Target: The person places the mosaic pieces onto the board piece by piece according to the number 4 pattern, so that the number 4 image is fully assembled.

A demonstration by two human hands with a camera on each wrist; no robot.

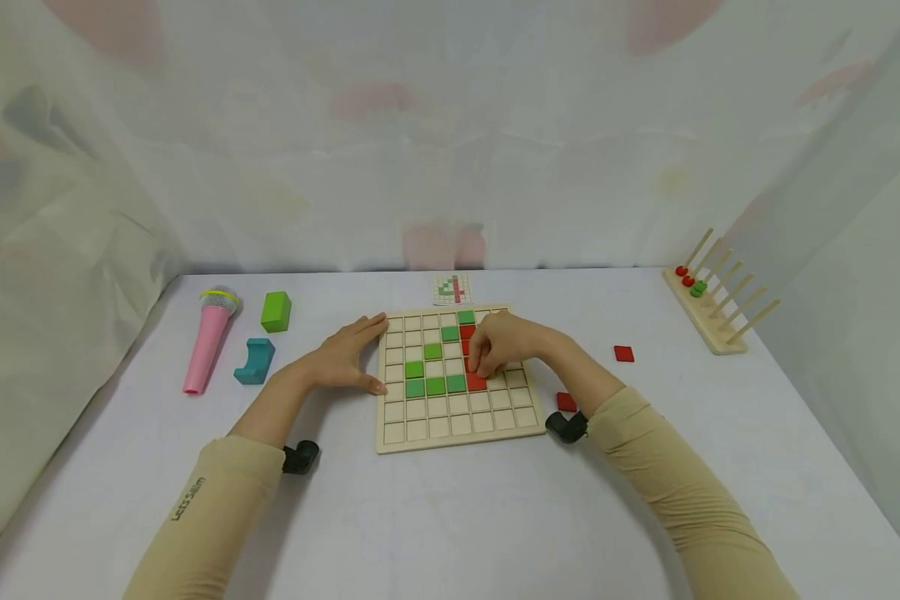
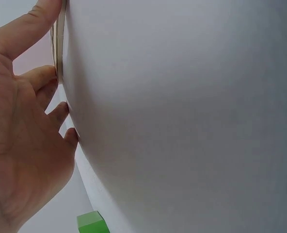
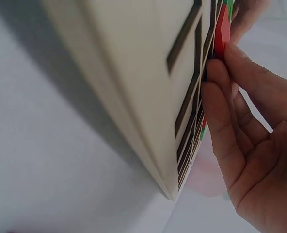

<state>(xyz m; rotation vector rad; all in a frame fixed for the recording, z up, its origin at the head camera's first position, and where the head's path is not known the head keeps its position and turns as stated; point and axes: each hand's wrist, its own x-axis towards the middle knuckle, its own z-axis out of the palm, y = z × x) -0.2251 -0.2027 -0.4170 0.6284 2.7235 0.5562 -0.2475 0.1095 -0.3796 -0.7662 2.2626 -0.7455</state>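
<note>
A square wooden grid board lies on the white table. My left hand rests against the board's left edge, fingers spread and thumb near its lower left side. Over the middle of the grid, my right hand has its thumb and fingers curled at a column of red tiles. In the right wrist view its fingertips pinch a red tile that stands slightly tilted at the board's surface. The lowest red tile shows below the knuckles. Several green tiles sit in cells to the left. My right hand partly hides the red column.
A small pattern card lies behind the board. Loose red tiles are at right, one beside my right wrist. A pegged wooden stand is far right. Left are a pink microphone, green block and teal block.
</note>
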